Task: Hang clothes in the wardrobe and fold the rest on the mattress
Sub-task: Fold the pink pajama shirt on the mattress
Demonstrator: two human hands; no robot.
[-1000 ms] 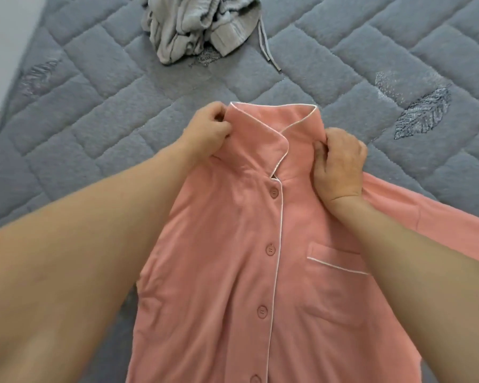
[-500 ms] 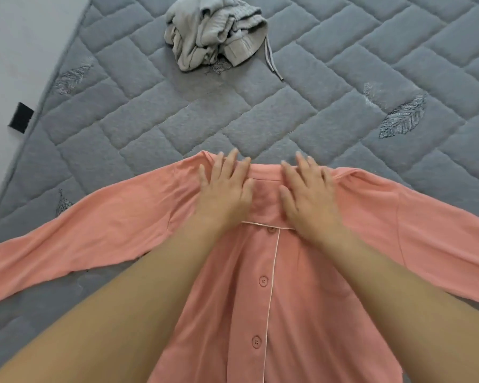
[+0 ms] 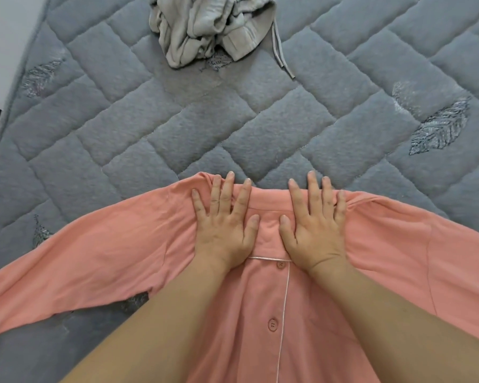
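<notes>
Both palms flat: left hand [image 3: 224, 226], right hand [image 3: 314, 228] pressing pink shirt [image 3: 116, 255] collar, gripping nothing. Folding unstarted; grey garment [image 3: 208, 26] beyond fingertips unfolded.

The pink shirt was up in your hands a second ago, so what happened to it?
Both hands let go of the collar and laid the pink shirt flat on the mattress, sleeves spread. Now the left hand and right hand press it with straight fingers. The grey clothes stayed put.
</notes>
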